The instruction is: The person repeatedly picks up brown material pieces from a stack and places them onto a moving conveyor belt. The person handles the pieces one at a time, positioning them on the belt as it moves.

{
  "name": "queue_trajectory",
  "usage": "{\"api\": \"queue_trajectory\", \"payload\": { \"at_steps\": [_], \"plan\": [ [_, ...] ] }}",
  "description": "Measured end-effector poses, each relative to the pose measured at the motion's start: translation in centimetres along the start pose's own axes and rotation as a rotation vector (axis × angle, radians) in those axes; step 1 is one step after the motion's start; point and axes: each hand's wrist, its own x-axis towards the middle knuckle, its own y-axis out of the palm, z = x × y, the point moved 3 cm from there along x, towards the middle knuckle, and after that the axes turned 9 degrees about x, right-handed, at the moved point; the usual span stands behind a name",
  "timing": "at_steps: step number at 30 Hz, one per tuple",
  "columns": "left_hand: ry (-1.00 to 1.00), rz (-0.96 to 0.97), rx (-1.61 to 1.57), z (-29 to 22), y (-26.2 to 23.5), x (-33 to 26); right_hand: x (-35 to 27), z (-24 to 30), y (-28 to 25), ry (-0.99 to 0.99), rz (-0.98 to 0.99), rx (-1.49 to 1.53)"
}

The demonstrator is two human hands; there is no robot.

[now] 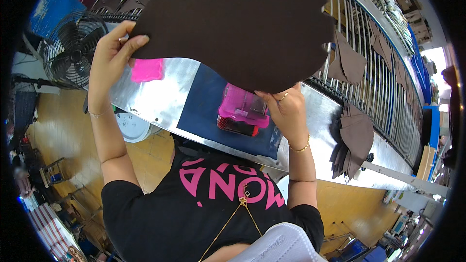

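A large, flat dark brown cut piece [238, 24], of fabric or thin leather, is held up in front of me over the metal table [340, 116]. My left hand [116, 51] pinches its left edge between thumb and fingers. At its lower right edge my right hand [287, 107] grips it, with some fingers hidden behind the piece. Just below, a pink plastic box [242, 104] with a clear part rests over a red and black item [238, 126] on the dark blue mat [199, 97].
A bright pink flat piece [147, 69] lies near my left hand. Overlapping brown pieces [357, 138] sit at the table's right. Behind the table runs a rack of metal bars [383, 68] with more brown pieces. A black fan [75, 56] stands at the left, above a white bucket [131, 126].
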Motion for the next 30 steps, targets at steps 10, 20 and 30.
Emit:
{"api": "queue_trajectory", "payload": {
  "at_steps": [10,20,30],
  "plan": [
    [0.067,0.312,0.005,1.2,8.3,0.1,-7.2,-2.2,-4.1,0.211,-0.08,-0.187],
    [0.693,0.436,0.268,-6.3,16.8,1.1,-19.9,-3.3,-9.6,0.655,-0.373,-0.162],
    [0.91,0.325,-0.017,-11.9,21.9,4.5,-21.9,-2.7,-23.7,0.668,-0.796,0.197]
  ]
}}
